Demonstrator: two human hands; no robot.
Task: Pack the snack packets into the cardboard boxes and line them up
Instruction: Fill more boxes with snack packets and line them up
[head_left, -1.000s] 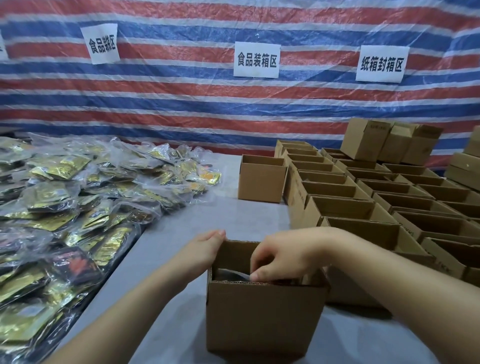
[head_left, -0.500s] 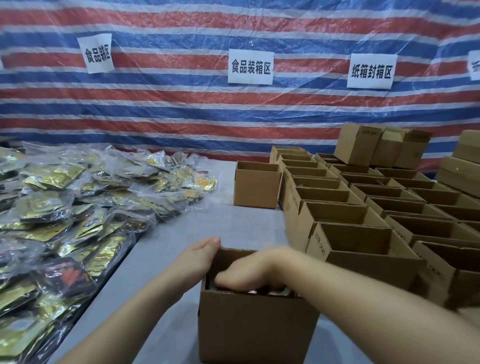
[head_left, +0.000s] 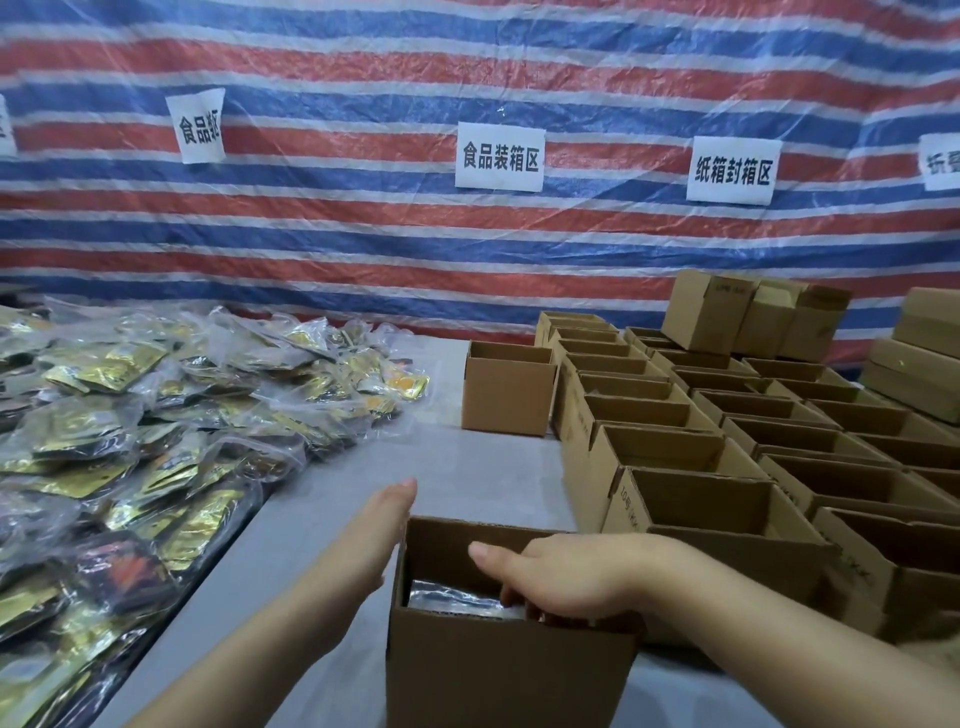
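Your right hand (head_left: 566, 582) reaches into the near cardboard box (head_left: 509, 670), fingers curled down on the silver snack packet (head_left: 457, 603) inside. Your left hand (head_left: 374, 535) lies flat, fingers straight, against the box's left wall. Bare grey table (head_left: 457, 467) ahead; rows of open boxes (head_left: 727, 431) crowd the right, loose packets (head_left: 156, 415) the left.

Packing workshop: tarp wall (head_left: 363, 249), zone signs (head_left: 500, 157), box rows (head_left: 727, 431).

Grey desk (head_left: 332, 525) runs up frame centre. Packet pile (head_left: 135, 447) sprawls across left side. Lone open box (head_left: 506, 395) upper centre, rows of open boxes (head_left: 727, 441) packed tight on right, nearest box (head_left: 498, 660) bottom centre w/ packets inside.
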